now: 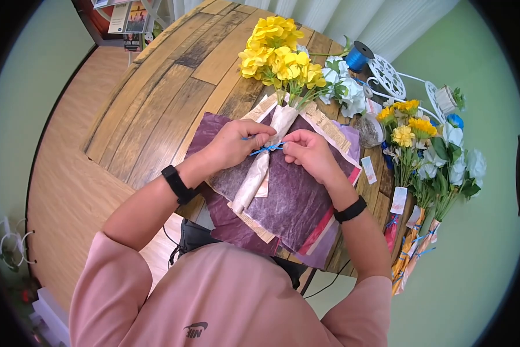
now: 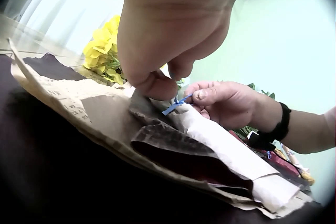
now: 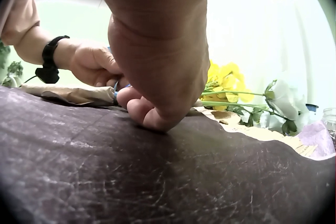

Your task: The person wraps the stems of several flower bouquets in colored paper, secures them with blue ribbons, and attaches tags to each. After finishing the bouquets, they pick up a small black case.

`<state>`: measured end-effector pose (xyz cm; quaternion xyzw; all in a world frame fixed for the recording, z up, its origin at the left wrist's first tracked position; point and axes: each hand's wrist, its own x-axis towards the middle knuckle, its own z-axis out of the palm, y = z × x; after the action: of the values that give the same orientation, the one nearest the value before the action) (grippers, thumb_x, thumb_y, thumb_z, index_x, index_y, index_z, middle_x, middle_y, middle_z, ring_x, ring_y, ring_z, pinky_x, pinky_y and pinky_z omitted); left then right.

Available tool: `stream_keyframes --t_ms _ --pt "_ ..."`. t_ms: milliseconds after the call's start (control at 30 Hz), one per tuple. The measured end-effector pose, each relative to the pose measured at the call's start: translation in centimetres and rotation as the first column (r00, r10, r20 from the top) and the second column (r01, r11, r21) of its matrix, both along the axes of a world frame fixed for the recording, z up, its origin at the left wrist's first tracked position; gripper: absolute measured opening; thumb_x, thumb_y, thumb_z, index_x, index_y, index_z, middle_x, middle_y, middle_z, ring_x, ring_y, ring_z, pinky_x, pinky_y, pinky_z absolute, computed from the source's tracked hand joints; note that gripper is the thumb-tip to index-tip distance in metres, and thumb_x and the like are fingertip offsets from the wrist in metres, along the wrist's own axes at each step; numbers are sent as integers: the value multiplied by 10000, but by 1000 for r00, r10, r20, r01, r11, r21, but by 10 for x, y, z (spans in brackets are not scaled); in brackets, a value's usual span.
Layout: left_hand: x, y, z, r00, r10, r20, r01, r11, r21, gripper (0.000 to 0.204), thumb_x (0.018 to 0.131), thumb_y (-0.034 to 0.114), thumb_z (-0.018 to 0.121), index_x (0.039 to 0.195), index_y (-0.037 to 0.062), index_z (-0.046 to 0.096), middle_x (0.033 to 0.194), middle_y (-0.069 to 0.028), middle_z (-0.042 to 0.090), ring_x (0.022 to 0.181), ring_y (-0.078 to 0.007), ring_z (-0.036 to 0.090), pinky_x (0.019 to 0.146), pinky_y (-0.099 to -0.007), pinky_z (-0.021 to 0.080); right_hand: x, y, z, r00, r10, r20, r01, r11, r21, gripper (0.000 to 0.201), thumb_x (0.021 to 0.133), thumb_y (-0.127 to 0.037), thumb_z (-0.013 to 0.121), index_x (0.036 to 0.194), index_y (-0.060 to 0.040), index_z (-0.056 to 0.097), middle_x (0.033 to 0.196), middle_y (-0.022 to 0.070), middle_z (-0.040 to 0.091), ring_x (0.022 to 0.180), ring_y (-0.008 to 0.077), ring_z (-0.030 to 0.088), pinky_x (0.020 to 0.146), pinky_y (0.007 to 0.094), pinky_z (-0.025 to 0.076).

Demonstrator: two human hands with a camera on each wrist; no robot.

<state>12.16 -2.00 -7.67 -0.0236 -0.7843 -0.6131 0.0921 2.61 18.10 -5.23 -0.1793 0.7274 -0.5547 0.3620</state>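
A blue ribbon (image 1: 267, 150) is tied around the pale paper wrapping (image 1: 249, 188) of a bundle of stems. From the left, my left hand (image 1: 239, 141) pinches the ribbon close to the knot. My right hand (image 1: 311, 155) pinches its other side between thumb and forefinger, as the left wrist view also shows. One short ribbon tail (image 2: 169, 110) hangs loose there. Yellow flowers (image 1: 280, 55) fan out at the bundle's far end. Beneath lies dark purple wrapping paper (image 1: 306, 199) with newsprint-patterned edges. My left fingertips partly hide the knot.
On the right of the wooden table (image 1: 173, 87) lie wrapped bouquets with orange-yellow flowers (image 1: 425, 127) and white flowers (image 1: 456, 168). A blue ribbon spool (image 1: 359, 56), a glass jar (image 1: 371, 130), white flowers (image 1: 349, 95) and a small card (image 1: 368, 170) sit beyond the paper.
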Motion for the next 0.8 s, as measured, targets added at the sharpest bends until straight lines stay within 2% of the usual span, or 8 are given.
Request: stream_keyframes --t_ms 33,100,233,300,533,633,700,800 --pt "-2 3 7 1000 2 -1 -2 1000 4 215 923 170 668 1083 29 683 732 -12 620 632 -70 565 547 -227 448 0 1 -1 1000 4 -2 -4 1000 -6 162 878 -84 659 1023 -21 628 851 11 647 697 74 599 626 201 473" --pt "-8 7 21 967 35 252 -81 981 178 228 902 168 696 1062 13 644 724 -8 630 585 -60 553 502 -216 432 1 1 -2 1000 12 -8 -12 1000 -8 156 878 -83 660 1018 -22 628 851 12 646 698 73 597 626 201 471" --pt "-21 9 21 935 110 337 -200 949 245 229 871 162 734 990 15 604 727 -7 645 536 -56 538 463 -207 416 2 2 -6 999 13 -43 -15 998 -53 144 864 -55 664 996 0 638 829 19 647 691 77 594 630 215 479" --pt "-23 6 19 918 -16 397 -113 947 302 199 849 144 755 859 34 589 742 -17 659 512 -59 532 437 -207 395 3 4 -6 998 25 -65 -28 999 -47 148 879 -61 660 1015 -12 629 853 19 647 710 74 593 643 209 475" --pt "-24 -2 4 925 -180 335 52 933 356 141 813 117 771 855 21 677 758 -7 652 604 -68 569 536 -231 458 13 -3 -1 983 -7 -183 -14 993 -115 140 854 -12 665 991 11 650 830 16 653 713 58 587 654 207 486" --pt "-19 -4 12 942 -231 243 208 971 118 171 824 118 762 938 17 684 759 -16 653 665 -83 573 594 -247 470 18 -10 2 974 -44 -224 11 989 -145 147 841 0 665 987 17 661 804 10 655 697 53 586 647 204 492" --pt "-13 0 29 972 -156 175 201 940 -275 177 818 122 755 944 20 684 770 -44 665 695 -119 598 633 -284 484 21 -13 4 967 -43 -251 7 990 -143 156 842 2 663 997 20 660 809 12 657 697 55 588 657 206 498" --pt "-13 1 31 971 -121 208 190 915 -356 195 818 136 749 974 38 686 782 -71 673 710 -138 609 663 -300 490 22 -15 5 956 -41 -291 -9 986 -169 158 845 8 651 1002 21 663 807 3 646 712 51 583 687 203 503"
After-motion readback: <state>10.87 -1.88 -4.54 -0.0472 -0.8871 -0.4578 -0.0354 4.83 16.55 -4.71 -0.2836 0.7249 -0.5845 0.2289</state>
